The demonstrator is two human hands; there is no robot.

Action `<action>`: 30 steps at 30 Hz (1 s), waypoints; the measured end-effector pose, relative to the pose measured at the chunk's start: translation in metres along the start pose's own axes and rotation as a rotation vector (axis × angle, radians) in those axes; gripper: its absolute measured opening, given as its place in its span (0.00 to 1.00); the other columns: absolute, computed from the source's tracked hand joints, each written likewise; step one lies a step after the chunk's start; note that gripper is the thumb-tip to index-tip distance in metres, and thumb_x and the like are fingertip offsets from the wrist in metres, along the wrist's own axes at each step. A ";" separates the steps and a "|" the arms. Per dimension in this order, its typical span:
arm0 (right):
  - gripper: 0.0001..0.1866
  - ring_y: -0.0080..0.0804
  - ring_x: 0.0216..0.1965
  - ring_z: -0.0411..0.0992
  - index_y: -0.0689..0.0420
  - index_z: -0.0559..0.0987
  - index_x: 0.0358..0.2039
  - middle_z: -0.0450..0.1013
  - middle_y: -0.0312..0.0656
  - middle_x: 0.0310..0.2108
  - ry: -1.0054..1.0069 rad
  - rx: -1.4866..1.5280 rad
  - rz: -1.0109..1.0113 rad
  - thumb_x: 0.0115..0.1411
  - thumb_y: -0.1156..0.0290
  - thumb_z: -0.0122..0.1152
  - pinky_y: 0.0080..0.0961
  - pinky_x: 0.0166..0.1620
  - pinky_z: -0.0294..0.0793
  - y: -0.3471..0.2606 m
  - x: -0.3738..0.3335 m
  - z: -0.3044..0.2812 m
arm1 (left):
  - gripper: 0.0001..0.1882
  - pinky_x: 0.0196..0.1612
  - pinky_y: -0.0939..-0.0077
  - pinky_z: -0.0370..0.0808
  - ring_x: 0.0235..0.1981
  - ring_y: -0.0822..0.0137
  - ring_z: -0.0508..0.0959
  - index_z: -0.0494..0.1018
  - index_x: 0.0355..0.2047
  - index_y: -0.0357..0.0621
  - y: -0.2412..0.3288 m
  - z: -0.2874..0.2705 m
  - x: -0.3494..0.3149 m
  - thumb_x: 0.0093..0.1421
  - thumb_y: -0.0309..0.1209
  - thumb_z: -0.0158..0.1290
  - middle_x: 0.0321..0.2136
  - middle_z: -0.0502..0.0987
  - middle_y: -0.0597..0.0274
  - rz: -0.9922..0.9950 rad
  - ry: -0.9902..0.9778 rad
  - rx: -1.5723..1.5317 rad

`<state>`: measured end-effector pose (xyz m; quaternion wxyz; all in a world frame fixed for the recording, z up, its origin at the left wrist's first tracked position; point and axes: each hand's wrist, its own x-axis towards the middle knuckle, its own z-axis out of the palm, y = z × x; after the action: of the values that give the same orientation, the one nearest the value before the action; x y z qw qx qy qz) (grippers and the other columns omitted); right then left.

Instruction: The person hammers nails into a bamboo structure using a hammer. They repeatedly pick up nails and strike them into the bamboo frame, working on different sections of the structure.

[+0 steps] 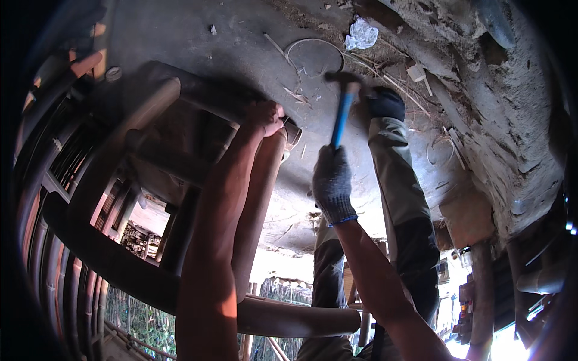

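A person's two hands work at a frame of thick poles [108, 256] that fills the left and centre of the picture. The right hand [333, 180], in a grey knitted glove, is just right of centre, its fingers wrapped around the lower end of a hammer's blue handle. The hammer [343, 117] rises from the glove, slightly tilted, with its dark, motion-blurred head above the fingers, in the upper centre-right. The bare left hand [266, 118] is left of the hammer, with its fingers bent over the upper end of a smooth, upright-looking pole [259, 204], where a dark crosspiece [208, 93] meets it; how tightly they grip cannot be told. The hammer head and the left hand are apart. Beyond them spreads a grey floor [241, 42], with a thin hoop [314, 40], loose strips and crumpled clear plastic [362, 34] at the top. A leg in grey and dark trousers [391, 162] stretches up right of the glove to a dark shoe [386, 105]. A rough, pale wall [512, 126] curves down the right side, more poles [69, 283] crowd the far left, and bright daylight and greenery [144, 319] show along the bottom.
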<state>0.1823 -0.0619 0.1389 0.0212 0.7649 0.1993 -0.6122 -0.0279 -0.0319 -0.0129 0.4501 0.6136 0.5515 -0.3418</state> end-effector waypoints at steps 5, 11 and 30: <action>0.20 0.60 0.30 0.75 0.64 0.74 0.36 0.74 0.61 0.25 -0.259 -0.344 -0.429 0.70 0.57 0.45 0.52 0.36 0.73 0.019 0.035 -0.023 | 0.30 0.60 0.63 0.70 0.58 0.49 0.73 0.73 0.54 0.37 0.048 -0.035 -0.071 0.59 0.47 0.53 0.52 0.75 0.40 -0.188 -0.206 -0.058; 0.18 0.33 0.12 0.65 0.58 0.72 0.32 0.65 0.36 0.15 -0.105 -0.069 -0.206 0.72 0.57 0.46 0.36 0.17 0.66 0.040 0.031 0.013 | 0.27 0.61 0.64 0.70 0.58 0.49 0.73 0.75 0.53 0.40 0.038 0.026 -0.077 0.58 0.45 0.55 0.53 0.74 0.41 -0.089 -0.138 -0.166; 0.22 0.65 0.33 0.76 0.66 0.74 0.32 0.75 0.65 0.26 -0.247 -0.497 -0.387 0.67 0.55 0.50 0.53 0.40 0.77 0.073 0.033 0.019 | 0.25 0.57 0.63 0.73 0.55 0.50 0.76 0.75 0.52 0.44 0.023 0.066 -0.066 0.54 0.38 0.57 0.50 0.76 0.45 -0.048 -0.030 -0.305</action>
<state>0.1949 -0.1252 0.0876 0.1142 0.6042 0.4798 -0.6258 -0.0102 -0.1168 0.0275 0.5379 0.5196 0.6048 -0.2736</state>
